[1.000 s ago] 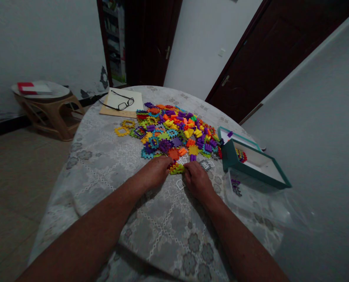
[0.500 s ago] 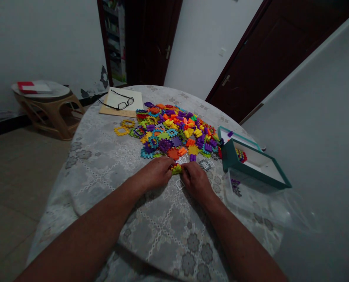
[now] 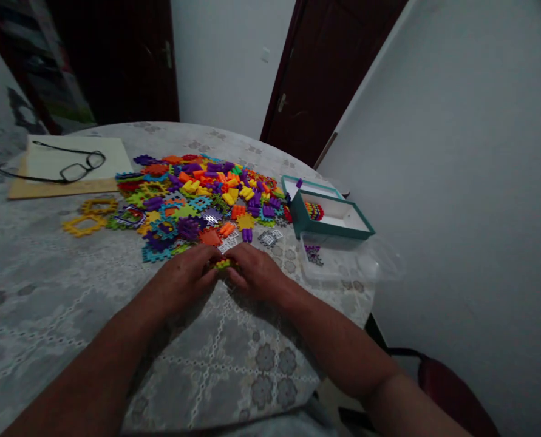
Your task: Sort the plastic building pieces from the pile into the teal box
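Observation:
Near the front of the heap, my left hand [image 3: 190,273] and my right hand [image 3: 254,270] meet over the table. Between their fingers is a small yellow-green and red toothed building piece [image 3: 223,264], gripped from both sides and mostly hidden by the fingers. Just beyond it lies the pile of colourful plastic building pieces [image 3: 197,206], with flat toothed plates and chunky connectors. An orange toothed plate [image 3: 210,237] and white grid pieces [image 3: 229,242] are closest to my fingertips. To the right of these lie a purple connector [image 3: 247,235] and grey pieces [image 3: 269,238].
On the right stands a green open box [image 3: 329,229] holding coloured pieces, with its lid [image 3: 318,187] behind. A clear plastic tray [image 3: 338,267] with a few pieces sits before it. Glasses [image 3: 76,172] rest on paper [image 3: 110,155] at the left. A dark red chair [image 3: 452,394] is at lower right.
My view has turned to the right, so the table contents appear further left. Both hands still hold the toothed piece, now drawn closer together around it.

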Demonstrator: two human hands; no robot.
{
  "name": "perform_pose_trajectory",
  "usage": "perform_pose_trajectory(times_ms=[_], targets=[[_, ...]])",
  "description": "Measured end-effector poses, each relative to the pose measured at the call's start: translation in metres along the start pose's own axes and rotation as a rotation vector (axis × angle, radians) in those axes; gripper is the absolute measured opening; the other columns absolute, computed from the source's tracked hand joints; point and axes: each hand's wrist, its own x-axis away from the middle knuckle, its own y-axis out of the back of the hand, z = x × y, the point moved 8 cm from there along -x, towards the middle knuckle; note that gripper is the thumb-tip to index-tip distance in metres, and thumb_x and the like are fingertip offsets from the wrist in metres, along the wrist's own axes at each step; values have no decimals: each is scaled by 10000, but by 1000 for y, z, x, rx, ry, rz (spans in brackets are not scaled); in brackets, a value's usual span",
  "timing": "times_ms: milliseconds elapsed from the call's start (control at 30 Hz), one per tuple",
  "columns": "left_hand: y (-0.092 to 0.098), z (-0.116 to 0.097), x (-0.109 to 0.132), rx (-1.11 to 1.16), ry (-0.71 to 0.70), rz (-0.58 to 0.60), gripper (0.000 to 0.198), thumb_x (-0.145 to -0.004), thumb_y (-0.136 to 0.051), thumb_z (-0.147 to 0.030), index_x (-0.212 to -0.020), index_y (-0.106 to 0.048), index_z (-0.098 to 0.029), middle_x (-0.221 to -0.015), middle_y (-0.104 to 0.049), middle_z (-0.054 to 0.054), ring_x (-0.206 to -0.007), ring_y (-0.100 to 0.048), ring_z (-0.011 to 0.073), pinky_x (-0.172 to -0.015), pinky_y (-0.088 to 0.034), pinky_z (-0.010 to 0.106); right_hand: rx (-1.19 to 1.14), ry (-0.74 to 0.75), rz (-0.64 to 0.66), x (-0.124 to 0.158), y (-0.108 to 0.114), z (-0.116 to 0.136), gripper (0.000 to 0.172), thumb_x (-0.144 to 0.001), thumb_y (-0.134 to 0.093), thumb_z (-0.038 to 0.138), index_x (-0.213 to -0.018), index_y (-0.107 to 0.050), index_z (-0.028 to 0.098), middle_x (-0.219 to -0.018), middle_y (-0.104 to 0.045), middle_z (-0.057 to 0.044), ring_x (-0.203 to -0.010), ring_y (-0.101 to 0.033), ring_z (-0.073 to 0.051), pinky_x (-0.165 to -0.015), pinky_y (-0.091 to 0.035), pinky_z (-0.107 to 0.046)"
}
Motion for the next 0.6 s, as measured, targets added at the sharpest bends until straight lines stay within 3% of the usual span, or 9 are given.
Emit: perform_pose_trajectory(times_ms=[67,167,233,333,400,500,600], targets=[[5,-1,1,23,-2,-39,299,-988,-575,-468,-1162,-701,-260,-1171,-766,85,-1066,-715,283,-955,-552,400,15,-16,-23,5,20,2,222,-1021,-681,208,-1229,-616,246,-1182,-710,-69,-1090,-666,-217,-936,-564,-353],[8,1,1,0,24,-64,333,-975,-583,-507,-1169,-690,-259,-1140,-773,88,-1001,-727,288,-924,-562,412,42,-82,-117,21,66,-4,189,-1017,-660,206,-1200,-626,240,-1146,-707,-63,-1027,-666,-208,-911,-554,-347],[7,2,0,-26,36,-50,333,-972,-569,-512,-1143,-695,-255,-1107,-779,88,-971,-730,291,-907,-564,420,80,-157,-209,39,101,-19,156,-1018,-646,215,-1174,-645,222,-1098,-708,-64,-960,-664,-200,-878,-543,-337],[6,3,-1,-44,41,-35,346,-968,-546,-506,-1138,-701,-247,-1110,-787,97,-987,-734,296,-911,-560,423,165,-304,-283,75,142,-63,137,-993,-651,216,-1125,-684,197,-1040,-720,-69,-880,-659,-193,-833,-524,-330],[7,4,-1,-51,51,-40,361,-975,-527,-506,-1137,-708,-240,-1104,-789,103,-991,-733,298,-908,-557,419,186,-406,-243,101,155,-100,124,-968,-664,211,-1082,-708,193,-1002,-734,-62,-843,-658,-189,-802,-509,-322],[9,6,-1,-55,70,-50,378,-978,-515,-511,-1132,-721,-233,-1068,-791,102,-969,-731,298,-898,-557,409,137,-533,-58,134,155,-147,129,-947,-669,226,-1050,-743,202,-935,-747,-38,-780,-643,-182,-735,-479,-307],[9,6,-1,-62,75,-45,401,-975,-518,-521,-1141,-730,-225,-1091,-797,112,-987,-738,310,-904,-554,413,-31,-571,162,153,140,-165,186,-963,-673,293,-1100,-770,215,-936,-769,-33,-786,-651,-184,-703,-477,-292]])
